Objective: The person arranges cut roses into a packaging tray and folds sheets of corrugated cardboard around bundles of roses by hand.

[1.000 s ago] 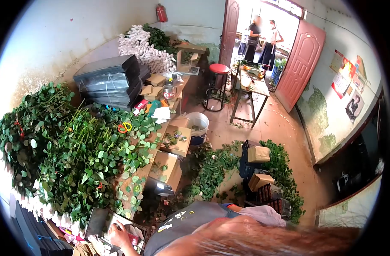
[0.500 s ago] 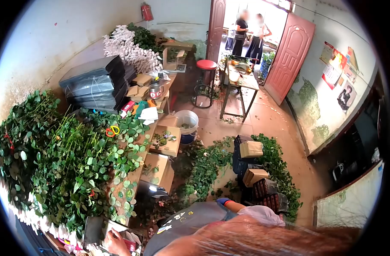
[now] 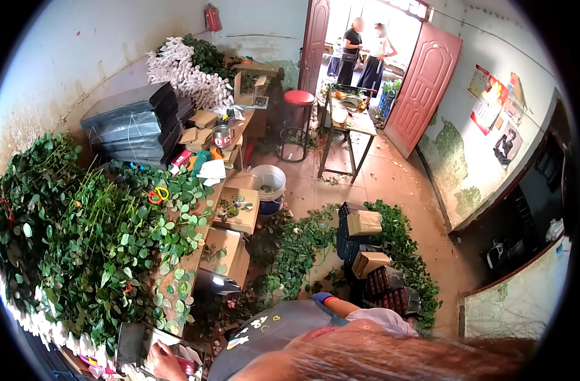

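At the lower left, my left hand (image 3: 164,362) is over a small open box or tray (image 3: 190,353) at the table's edge. Its fingers look bent together; whatever they hold is too small to make out. A dark flat panel (image 3: 131,343) stands just left of the fingers, and a red item (image 3: 186,366) lies beside the palm. My right arm (image 3: 342,307) shows a blue and red band, but the right hand is hidden behind the grey apron (image 3: 274,333). Leafy stems (image 3: 99,254) are heaped on the table close by, with white-wrapped heads along the near edge.
Scissors (image 3: 158,195) with red and yellow handles lie on the leaves. Stacked black sheets (image 3: 130,120), cardboard boxes (image 3: 238,209), and a white bucket (image 3: 268,184) stand beyond. Cut leaves (image 3: 299,247) litter the floor. A red stool (image 3: 298,98) is near the doorway, where two people stand.
The whole scene has shifted slightly left as my head turned. My left hand stays at the small box, its fingers moved slightly.
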Action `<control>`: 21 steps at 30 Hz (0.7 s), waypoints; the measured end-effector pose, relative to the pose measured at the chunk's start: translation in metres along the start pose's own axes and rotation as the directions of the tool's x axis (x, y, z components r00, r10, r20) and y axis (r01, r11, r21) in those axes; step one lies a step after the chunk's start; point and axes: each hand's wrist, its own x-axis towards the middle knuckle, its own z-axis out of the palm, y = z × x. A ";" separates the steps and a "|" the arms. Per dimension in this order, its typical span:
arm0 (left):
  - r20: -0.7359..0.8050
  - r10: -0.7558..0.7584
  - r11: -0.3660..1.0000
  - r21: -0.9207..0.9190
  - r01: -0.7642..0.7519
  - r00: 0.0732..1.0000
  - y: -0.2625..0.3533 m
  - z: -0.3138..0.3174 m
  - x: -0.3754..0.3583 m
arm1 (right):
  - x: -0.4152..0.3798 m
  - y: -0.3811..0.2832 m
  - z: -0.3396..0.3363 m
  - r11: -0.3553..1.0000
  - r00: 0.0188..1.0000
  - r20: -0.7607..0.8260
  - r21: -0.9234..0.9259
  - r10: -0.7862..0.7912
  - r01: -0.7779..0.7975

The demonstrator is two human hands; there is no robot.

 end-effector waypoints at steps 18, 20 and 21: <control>-0.217 -0.009 0.997 -0.077 -0.008 0.976 0.008 -0.010 0.005 | -0.002 -0.011 0.000 0.998 0.999 -0.017 0.056 -0.037 0.038; -0.212 -0.020 0.997 -0.074 0.004 0.977 0.012 -0.012 0.007 | 0.000 -0.010 0.002 0.996 0.998 -0.043 0.080 -0.042 0.045; -0.209 -0.016 0.997 -0.078 0.000 0.978 0.012 -0.012 0.007 | 0.002 -0.010 0.004 0.996 0.998 -0.047 0.069 -0.051 0.054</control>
